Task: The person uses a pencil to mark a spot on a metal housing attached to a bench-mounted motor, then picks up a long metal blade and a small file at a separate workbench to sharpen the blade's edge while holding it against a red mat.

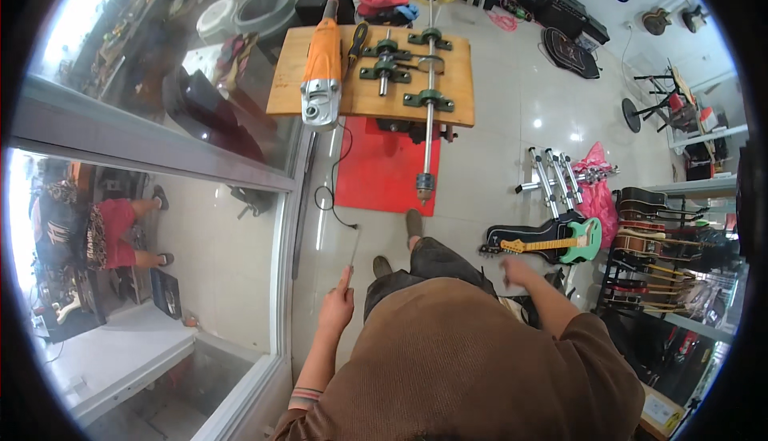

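My left hand (338, 307) is closed around a thin, pale metal rod (354, 251) that points up and away from me; its kind is too slim to make out. Out to my right side, my right hand (520, 271) hangs loosely with nothing visible in it, its fingers partly apart. Nearest to that hand is a mint-green electric guitar (586, 239) with a yellow-toned neck, lying on a black case (500, 235). Ahead stands a wooden board (288, 81) carrying an orange angle grinder (322, 61), a screwdriver (358, 41) and a long steel shaft (429, 137) in green bearing blocks.
A red mat (376, 173) lies under the board, with a black cord (324, 193) beside it. Glass panels (232, 257) run along the left. Chrome stands (552, 177), pink plastic (596, 201) and a guitar rack (652, 249) are at the right. Another person (116, 233) shows in the glass.
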Demonstrator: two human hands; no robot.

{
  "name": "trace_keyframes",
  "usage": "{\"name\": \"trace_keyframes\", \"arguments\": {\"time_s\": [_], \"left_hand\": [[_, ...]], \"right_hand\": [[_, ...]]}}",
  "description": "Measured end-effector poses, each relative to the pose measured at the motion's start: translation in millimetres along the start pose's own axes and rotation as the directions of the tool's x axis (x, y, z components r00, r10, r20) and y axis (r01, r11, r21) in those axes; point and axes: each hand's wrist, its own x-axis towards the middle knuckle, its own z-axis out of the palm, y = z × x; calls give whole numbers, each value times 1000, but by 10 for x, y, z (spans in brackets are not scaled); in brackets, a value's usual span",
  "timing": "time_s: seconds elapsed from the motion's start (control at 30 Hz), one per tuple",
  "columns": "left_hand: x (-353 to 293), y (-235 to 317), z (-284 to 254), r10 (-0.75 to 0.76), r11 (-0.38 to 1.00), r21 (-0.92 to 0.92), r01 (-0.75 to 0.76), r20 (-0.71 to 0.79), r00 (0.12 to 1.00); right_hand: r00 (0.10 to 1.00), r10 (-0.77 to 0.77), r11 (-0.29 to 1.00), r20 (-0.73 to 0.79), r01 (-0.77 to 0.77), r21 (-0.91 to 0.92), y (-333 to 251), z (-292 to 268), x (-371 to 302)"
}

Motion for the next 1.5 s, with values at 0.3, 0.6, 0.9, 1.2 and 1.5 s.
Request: {"name": "trace_keyframes", "arguments": {"time_s": [0.3,0.6,0.9,1.2,1.5], "left_hand": [[822,841,602,-78,929,368,-49,324,943],[2346,4041,1737,191,920,180,-347,566,802],[3639,6777,1570,132,936,-332,120,646,752],[5666,8159,2005,85,682,-544,488,722,686],[7475,10165,834,284,566,-676,472,697,658]], "right_hand": [[935,19,1000,355,-9,-29,712,183,186],[951,270,439,149,-259,860,2463,-1473,610],[790,610,735,-57,-537,414,4279,-2129,548],[859,488,598,158,-460,656,4398,-3236,1307],[910,412,627,36,-313,713,5161,-5581,3133]]}}
